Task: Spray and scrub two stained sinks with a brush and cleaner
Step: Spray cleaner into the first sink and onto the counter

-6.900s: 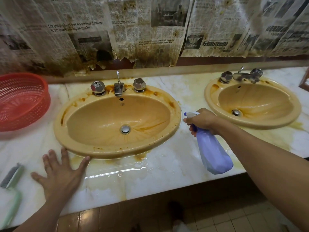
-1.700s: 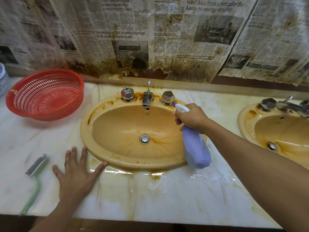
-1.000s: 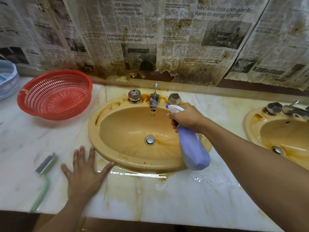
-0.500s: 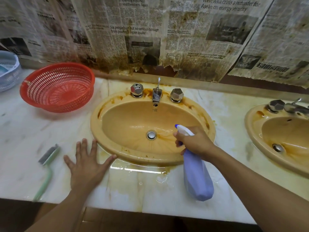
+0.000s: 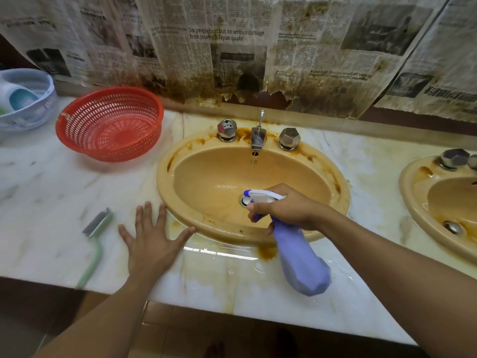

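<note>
Spray bottle (image 5: pixel 302 259), lilac plastic with a white trigger head, hangs tilted over the 5 o'clock rim of a stained yellow sink (image 5: pixel 180 156) at the centre of a marble counter (image 5: pixel 51 202). The right hand (image 5: pixel 286 208) has its grip clenched round the bottle's neck, a finger on the trigger and the nozzle aimed into the bowl. The left hand (image 5: pixel 152 241) lies flat on the counter at the sink's 8 o'clock, grip released, fingertips touching the rim.

The bottle looks light and rigid, probably slick from the wet counter; the narrow neck under the trigger is the sure place to hold it. A brush (image 5: pixel 96 228) with a thin green handle lies at 8 o'clock beyond the left hand; it seems light and stiff, best lifted by the handle.

A second sink (image 5: pixel 413 202) at 3 o'clock is cut off by the frame edge. The nozzle partly hides the drain (image 5: pixel 244 201). No spray mist can be made out, nor how full the bottle is. A red basket (image 5: pixel 85 148) sits at 10 o'clock; a white basket (image 5: pixel 38 104) beyond it is cropped, its contents blurred.
</note>
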A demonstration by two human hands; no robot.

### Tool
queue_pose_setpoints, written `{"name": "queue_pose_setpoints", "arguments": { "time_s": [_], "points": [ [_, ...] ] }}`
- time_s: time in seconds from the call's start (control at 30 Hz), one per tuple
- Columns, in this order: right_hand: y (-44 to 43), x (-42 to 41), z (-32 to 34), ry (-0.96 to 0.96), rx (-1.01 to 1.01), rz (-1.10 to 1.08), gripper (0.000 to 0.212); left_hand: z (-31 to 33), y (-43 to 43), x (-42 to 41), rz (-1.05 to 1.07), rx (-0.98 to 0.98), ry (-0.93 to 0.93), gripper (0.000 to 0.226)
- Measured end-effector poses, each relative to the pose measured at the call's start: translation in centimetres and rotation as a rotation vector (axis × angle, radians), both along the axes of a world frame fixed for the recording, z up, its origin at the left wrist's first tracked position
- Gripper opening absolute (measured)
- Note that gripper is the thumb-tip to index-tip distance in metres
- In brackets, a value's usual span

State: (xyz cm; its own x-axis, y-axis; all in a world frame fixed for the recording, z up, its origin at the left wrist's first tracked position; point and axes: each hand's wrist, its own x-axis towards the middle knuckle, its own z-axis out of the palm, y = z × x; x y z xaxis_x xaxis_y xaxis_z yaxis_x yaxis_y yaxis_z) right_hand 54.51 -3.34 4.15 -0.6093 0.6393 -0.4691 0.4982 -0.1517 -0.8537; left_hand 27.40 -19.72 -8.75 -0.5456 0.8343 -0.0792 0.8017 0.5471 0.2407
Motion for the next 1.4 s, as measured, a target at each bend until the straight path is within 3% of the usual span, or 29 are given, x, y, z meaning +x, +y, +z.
{"name": "queue_pose_setpoints", "arguments": {
  "time_s": [0.33,0.5,0.83,1.03,1.13,1.4],
  "points": [
    [5.6,3.1,0.6,-0.395,0.142,0.193,0.024,-0.1,0.2,0.0,0.012,-0.009,0.011,0.112],
    [6.7,5.7,1.4,-0.504,0.053,0.352,0.031,-0.3,0.2,-0.2,0.011,-0.007,0.011,0.110],
    [8.2,9.3,1.7,-0.706,0.040,0.332,0.026,-0.2,0.3,-0.1,0.012,-0.003,0.012,0.108],
    [8.0,11.4,1.5,-0.757,0.154,0.146,0.029,-0.3,0.3,0.0,0.011,0.001,0.013,0.108],
    [7.7,12.5,1.3,-0.785,0.245,0.035,0.020,-0.2,0.2,-0.1,0.005,-0.002,0.011,0.107],
    [6.8,13.0,2.6,-0.861,0.238,0.065,0.020,-0.2,0.1,-0.1,-0.014,0.001,0.013,0.105]
  ]
}}
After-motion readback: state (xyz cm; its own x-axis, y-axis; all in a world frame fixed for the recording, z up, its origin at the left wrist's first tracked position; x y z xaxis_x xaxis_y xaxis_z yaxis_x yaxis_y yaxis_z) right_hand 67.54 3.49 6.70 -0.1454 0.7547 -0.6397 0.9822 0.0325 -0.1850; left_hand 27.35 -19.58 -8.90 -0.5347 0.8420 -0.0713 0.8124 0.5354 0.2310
